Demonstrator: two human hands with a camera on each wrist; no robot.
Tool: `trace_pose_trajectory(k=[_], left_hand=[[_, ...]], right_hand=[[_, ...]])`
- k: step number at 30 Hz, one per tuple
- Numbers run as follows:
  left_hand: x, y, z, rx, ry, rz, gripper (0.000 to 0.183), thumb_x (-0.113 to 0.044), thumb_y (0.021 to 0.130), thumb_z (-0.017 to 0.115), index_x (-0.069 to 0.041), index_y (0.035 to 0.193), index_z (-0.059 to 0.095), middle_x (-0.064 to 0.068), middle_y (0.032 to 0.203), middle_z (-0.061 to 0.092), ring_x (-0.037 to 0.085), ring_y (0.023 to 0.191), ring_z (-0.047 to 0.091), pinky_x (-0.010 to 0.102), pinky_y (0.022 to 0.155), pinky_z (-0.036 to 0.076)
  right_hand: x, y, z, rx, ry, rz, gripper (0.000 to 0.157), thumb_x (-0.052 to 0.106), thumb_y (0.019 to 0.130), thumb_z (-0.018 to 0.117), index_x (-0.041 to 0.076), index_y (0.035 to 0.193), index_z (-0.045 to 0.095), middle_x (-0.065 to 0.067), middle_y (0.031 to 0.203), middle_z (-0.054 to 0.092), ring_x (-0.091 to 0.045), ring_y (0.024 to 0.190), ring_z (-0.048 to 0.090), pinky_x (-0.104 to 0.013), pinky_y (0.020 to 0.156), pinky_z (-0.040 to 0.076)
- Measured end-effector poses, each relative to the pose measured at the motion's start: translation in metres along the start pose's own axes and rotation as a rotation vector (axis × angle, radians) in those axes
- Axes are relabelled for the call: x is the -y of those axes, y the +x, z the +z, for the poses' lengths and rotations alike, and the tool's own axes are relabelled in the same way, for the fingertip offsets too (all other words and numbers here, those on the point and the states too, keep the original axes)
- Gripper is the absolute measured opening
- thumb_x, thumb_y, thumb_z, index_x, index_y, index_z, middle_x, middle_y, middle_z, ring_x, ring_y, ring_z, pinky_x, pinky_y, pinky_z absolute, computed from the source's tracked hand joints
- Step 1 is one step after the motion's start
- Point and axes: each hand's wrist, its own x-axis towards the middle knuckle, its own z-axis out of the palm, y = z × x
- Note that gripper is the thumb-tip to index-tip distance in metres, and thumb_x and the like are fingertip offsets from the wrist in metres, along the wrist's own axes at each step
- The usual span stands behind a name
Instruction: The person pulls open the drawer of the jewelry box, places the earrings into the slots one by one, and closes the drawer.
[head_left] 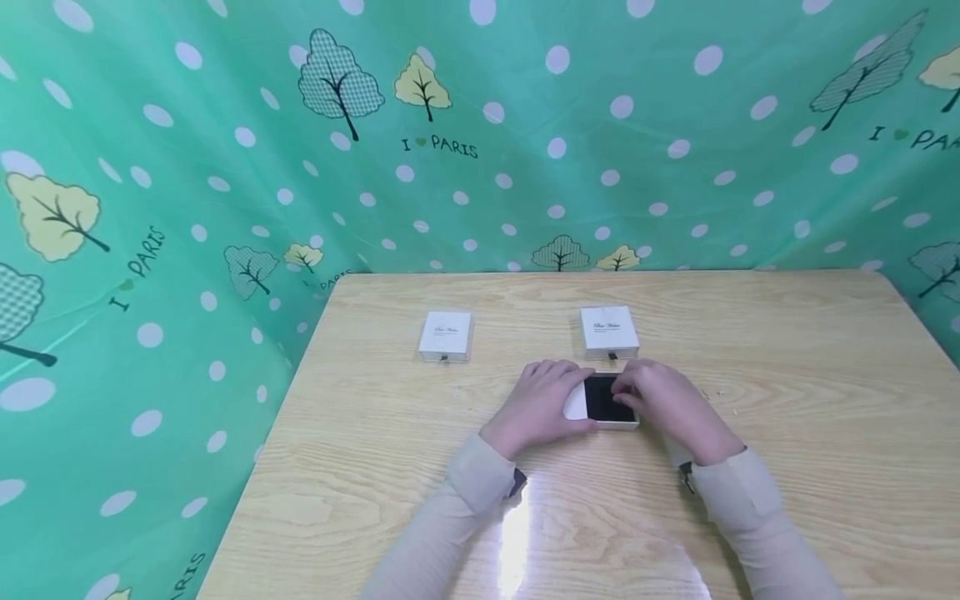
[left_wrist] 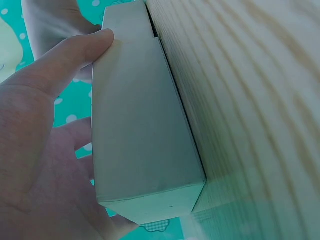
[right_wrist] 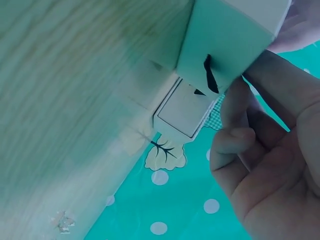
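A white drawer-style gift box (head_left: pixel 575 406) lies on the table, its tray drawn partway out and its black lining (head_left: pixel 606 402) showing. My left hand (head_left: pixel 540 404) grips the box from the left, thumb on the near side and fingers on the far side. In the left wrist view, the thumb presses the long white side (left_wrist: pixel 140 115). My right hand (head_left: pixel 667 404) bends over the tray's right end, fingertips at the black lining. A black ribbon tab (right_wrist: pixel 210 77) hangs from the tray end. Whether the right fingertips pinch something, I cannot tell.
Two more white gift boxes with printed lids stand toward the back, one on the left (head_left: pixel 446 335) and one on the right (head_left: pixel 609 329), just behind the hands. Small scraps (right_wrist: pixel 63 221) lie on the wooden table (head_left: pixel 795 333). A green patterned curtain (head_left: pixel 645 158) hangs behind.
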Motion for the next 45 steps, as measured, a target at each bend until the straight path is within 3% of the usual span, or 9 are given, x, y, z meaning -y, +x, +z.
trace_pose_trajectory(k=[9,20,29,45], left_hand=[[0.0004,0.0018,-0.0009,0.004,-0.002,-0.004,0.079,-0.062,0.084,0.066,-0.023,0.149,0.044,-0.003,0.140,0.053,0.018,0.131,0.046,0.039,0.113,0.035],[-0.0004,0.0015,0.0003,0.008,-0.022,-0.004,0.079,-0.060,0.083,0.069,-0.023,0.148,0.045,-0.004,0.138,0.054,0.017,0.128,0.047,0.038,0.112,0.035],[0.0003,0.0020,0.0011,0.009,-0.015,-0.010,0.080,-0.062,0.083,0.068,-0.023,0.149,0.045,-0.004,0.138,0.054,0.017,0.129,0.047,0.038,0.114,0.034],[0.0006,0.0019,0.0021,0.002,-0.016,-0.009,0.080,-0.062,0.083,0.068,-0.023,0.149,0.045,-0.004,0.138,0.054,0.017,0.129,0.047,0.038,0.114,0.033]], right_hand=[[-0.0011,0.0015,-0.0011,0.002,0.012,-0.015,0.006,0.004,0.082,0.077,0.007,0.087,0.077,-0.004,0.084,0.071,-0.021,0.081,0.068,-0.043,0.077,0.058],[-0.0020,0.0054,0.0027,-0.001,0.029,0.034,0.006,0.006,0.080,0.080,0.010,0.080,0.076,-0.003,0.080,0.072,-0.019,0.077,0.067,-0.043,0.076,0.058],[-0.0006,0.0069,-0.0008,0.030,0.015,0.025,0.006,0.004,0.081,0.078,0.009,0.083,0.079,-0.004,0.083,0.073,-0.022,0.081,0.069,-0.043,0.078,0.059],[-0.0024,0.0024,0.0003,0.001,-0.010,0.016,0.009,0.009,0.084,0.078,0.009,0.093,0.077,-0.005,0.090,0.072,-0.022,0.084,0.067,-0.045,0.077,0.058]])
